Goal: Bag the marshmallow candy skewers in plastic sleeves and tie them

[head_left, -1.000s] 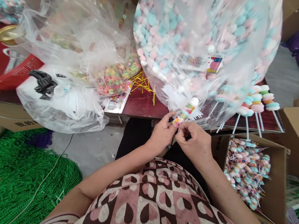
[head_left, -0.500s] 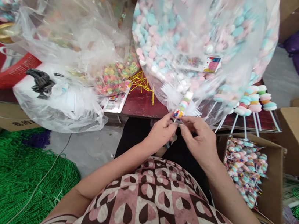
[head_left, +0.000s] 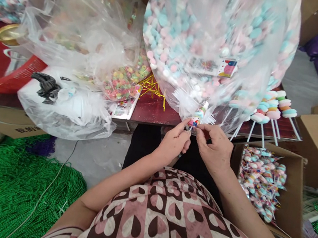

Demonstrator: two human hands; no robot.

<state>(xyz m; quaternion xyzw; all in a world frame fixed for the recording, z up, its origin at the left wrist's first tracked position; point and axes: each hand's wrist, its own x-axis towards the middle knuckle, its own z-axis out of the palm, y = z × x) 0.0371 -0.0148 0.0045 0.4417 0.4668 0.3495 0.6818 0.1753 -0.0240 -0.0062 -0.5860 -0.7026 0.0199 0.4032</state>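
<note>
At the front edge of the dark red surface (head_left: 173, 120), just before the big clear bag of pastel marshmallows (head_left: 164, 52), a wrapped marshmallow stick (head_left: 200, 111) is held tilted, its top leaning away from the person. The left hand (head_left: 174, 140) has its fingers closed around the lower end, where the printed wrapper gathers about the stem. The right hand (head_left: 214, 147) is just beside it, thumb and forefinger a narrow gap apart at the wrapper's bottom; I cannot quite tell whether they pinch it, as the spot is small and blurred. White sticks (head_left: 211, 120) lie close behind. To the left on the surface are gold ties (head_left: 153, 87) and a clear bag of colourful ring-shaped sweets (head_left: 122, 82). To the right, unwrapped marshmallow skewers (head_left: 261, 117) rest with their stems over the edge, above an open carton (head_left: 292, 206) holding many wrapped ones (head_left: 262, 181)
</note>
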